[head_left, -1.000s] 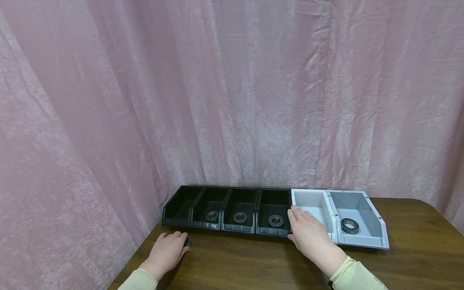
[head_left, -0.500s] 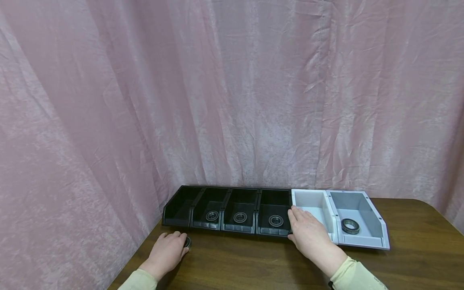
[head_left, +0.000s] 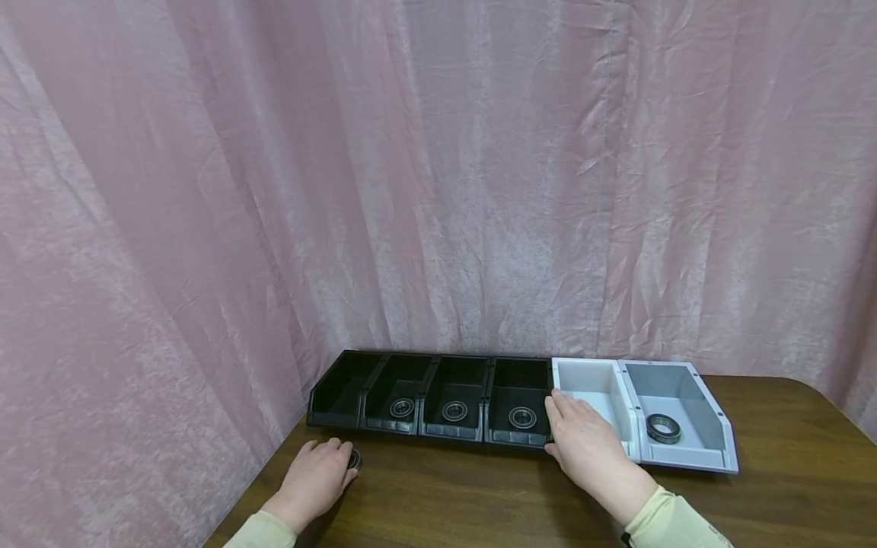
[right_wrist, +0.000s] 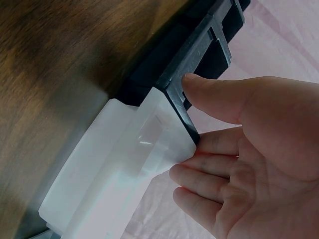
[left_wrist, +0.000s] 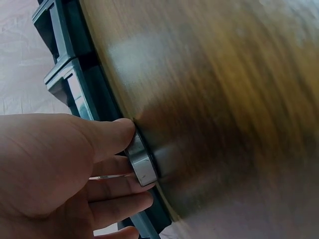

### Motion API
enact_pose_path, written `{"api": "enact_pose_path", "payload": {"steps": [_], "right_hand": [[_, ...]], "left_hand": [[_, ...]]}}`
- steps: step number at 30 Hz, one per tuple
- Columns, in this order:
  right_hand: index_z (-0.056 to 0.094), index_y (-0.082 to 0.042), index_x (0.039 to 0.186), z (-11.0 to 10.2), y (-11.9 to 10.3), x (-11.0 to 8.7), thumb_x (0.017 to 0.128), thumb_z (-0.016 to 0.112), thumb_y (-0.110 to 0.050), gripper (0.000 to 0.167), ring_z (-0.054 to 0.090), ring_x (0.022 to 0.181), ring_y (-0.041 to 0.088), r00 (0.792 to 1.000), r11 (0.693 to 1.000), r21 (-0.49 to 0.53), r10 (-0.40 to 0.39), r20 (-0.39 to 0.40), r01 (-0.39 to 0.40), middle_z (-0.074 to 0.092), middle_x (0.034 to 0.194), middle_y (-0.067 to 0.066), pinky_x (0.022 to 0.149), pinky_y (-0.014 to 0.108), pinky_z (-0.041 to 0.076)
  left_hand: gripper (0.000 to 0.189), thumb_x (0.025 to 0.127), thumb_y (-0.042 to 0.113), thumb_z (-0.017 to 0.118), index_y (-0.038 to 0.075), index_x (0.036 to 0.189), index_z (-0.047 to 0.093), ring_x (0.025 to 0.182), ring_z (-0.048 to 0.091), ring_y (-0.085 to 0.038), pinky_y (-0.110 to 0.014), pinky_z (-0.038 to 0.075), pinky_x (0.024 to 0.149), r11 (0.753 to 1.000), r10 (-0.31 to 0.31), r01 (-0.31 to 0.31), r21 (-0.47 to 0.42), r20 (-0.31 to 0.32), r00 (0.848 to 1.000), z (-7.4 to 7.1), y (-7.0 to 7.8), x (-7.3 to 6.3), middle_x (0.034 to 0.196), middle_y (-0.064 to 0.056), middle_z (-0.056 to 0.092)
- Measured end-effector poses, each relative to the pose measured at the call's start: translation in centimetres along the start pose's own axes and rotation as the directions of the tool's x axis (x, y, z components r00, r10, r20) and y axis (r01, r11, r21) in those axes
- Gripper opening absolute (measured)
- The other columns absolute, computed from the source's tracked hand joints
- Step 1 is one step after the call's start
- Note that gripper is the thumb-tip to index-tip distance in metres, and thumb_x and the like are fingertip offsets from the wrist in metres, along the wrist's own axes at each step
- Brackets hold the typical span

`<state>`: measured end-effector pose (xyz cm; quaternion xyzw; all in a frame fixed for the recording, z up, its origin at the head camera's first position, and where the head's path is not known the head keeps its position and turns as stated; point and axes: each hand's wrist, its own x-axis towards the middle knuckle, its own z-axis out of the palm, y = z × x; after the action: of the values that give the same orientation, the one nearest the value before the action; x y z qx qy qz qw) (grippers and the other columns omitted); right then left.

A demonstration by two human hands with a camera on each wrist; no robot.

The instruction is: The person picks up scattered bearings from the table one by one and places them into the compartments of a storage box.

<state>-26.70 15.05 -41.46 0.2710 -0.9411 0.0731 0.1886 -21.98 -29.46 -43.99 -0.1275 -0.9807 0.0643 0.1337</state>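
My left hand pinches a bearing between thumb and fingers, on the table just in front of the leftmost black bin. In the left wrist view, the shiny rim of that bearing shows, the thumb at one end and fingers behind it. My right hand lies where the last black bin meets the white bin. The right wrist view has the thumb touching the black bin's edge, with the other fingers loosely extended by the shared wall. The right hand hides part of the white bin.
Three black bins hold one flat bearing each, such as the middle bearing. A larger bearing lies in the light grey bin at the right end. The bins line the back of the wooden table, before a pink curtain.
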Motion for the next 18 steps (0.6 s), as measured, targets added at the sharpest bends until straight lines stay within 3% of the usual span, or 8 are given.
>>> {"api": "enact_pose_path", "payload": {"steps": [18], "right_hand": [[0.062, 0.017, 0.140, -0.10, -0.06, 0.04, 0.088, 0.093, -0.017, 0.069, 0.062, 0.136, 0.049, 1.000, 1.000, 0.012, 0.009, 0.017, -0.009, 0.062, 0.146, 0.035, 0.115, 0.058, 0.049]], "left_hand": [[0.036, 0.092, 0.024, 0.092, 0.000, 0.112, 0.074, 0.093, 0.074, -0.032, -0.061, 0.056, 0.099, 1.000, 0.015, -0.015, 0.010, -0.029, 0.999, -0.65, 0.17, -0.25, 0.097, -0.010, 0.071]]}}
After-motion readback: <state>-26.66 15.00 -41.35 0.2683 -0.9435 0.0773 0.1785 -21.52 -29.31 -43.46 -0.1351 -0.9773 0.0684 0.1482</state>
